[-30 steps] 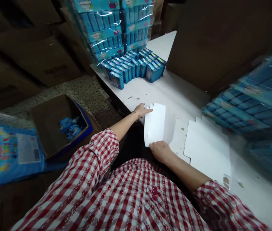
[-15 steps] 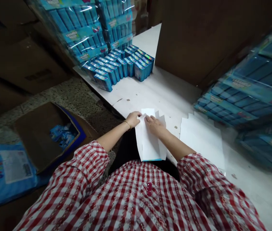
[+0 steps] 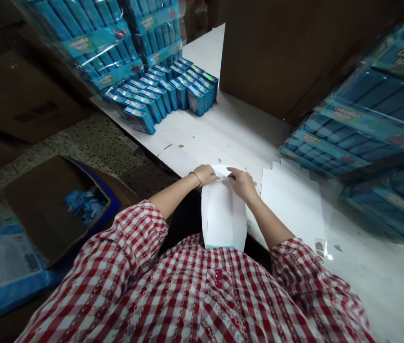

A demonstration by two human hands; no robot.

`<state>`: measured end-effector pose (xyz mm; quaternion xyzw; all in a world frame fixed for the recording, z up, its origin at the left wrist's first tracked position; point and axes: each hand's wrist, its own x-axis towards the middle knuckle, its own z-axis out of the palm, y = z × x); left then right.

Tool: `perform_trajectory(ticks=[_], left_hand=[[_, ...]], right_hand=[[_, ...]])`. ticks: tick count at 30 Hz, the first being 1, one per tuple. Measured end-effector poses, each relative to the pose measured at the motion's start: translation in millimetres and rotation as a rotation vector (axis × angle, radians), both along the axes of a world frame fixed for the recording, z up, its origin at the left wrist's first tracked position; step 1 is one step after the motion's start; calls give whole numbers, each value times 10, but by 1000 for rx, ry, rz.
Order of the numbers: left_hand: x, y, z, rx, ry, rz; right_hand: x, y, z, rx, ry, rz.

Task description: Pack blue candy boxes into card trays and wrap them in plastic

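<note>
Your left hand (image 3: 206,174) and right hand (image 3: 241,183) both pinch the far end of the white carton blank (image 3: 223,216), bracing its near end against your body.

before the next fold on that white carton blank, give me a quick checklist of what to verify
1. Both hands on the white carton blank: ok, left hand and right hand pinch its far end.
2. Blank's near end steady: ok, it rests against the checked shirt.
3. Far flap tucked fully: cannot tell, fingers hide it.
4. More flat blanks at hand: ok, stacked on the white table right of the hands.
5. Small blue boxes clear of the work: ok, they stand further back.
</note>
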<state>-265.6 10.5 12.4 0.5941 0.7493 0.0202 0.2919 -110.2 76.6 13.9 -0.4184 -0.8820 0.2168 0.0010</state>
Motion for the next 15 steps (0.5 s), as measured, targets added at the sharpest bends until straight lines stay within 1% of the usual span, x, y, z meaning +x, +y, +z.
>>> perform_trajectory(ticks=[2, 4, 7, 10, 11, 13, 15], left_hand=[[29, 37, -11, -18, -15, 21], [73, 58, 1, -45, -32, 52], [153, 60, 55, -88, -52, 68], [181, 62, 70, -92, -33, 158], [169, 65, 59, -73, -38, 173], [124, 69, 21, -72, -59, 246], [77, 67, -18, -92, -108, 282]], right_hand=[[-37, -8, 12, -19, -54, 42], [-58, 21, 37, -16, -108, 113], [-36, 102, 53, -14, -104, 214], [-14, 211, -31, -37, -50, 205], [-20, 246, -78, -72, -29, 187], [-44, 292, -173, -204, 42, 176], [-66, 299, -241, -248, 100, 147]])
